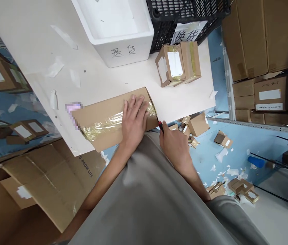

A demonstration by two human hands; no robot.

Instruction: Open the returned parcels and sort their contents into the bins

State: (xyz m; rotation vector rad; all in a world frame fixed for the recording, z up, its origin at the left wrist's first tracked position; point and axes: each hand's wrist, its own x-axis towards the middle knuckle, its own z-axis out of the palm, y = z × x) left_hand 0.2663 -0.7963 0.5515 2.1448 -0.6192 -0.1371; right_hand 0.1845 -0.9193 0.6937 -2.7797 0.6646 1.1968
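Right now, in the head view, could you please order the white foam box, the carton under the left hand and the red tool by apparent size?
White foam box, cut off at the top
Carton under the left hand
Red tool, partly hidden

White table (184, 98) carries foam box (142, 46) and black crate (163, 37) at far side, two small boxes (188, 64) just before the crate, taped carton (103, 109) overlapping the near edge, paper scraps (55, 67) at left; blue floor (205, 160) carries scattered boxes (222, 139) and torn paper (221, 155).
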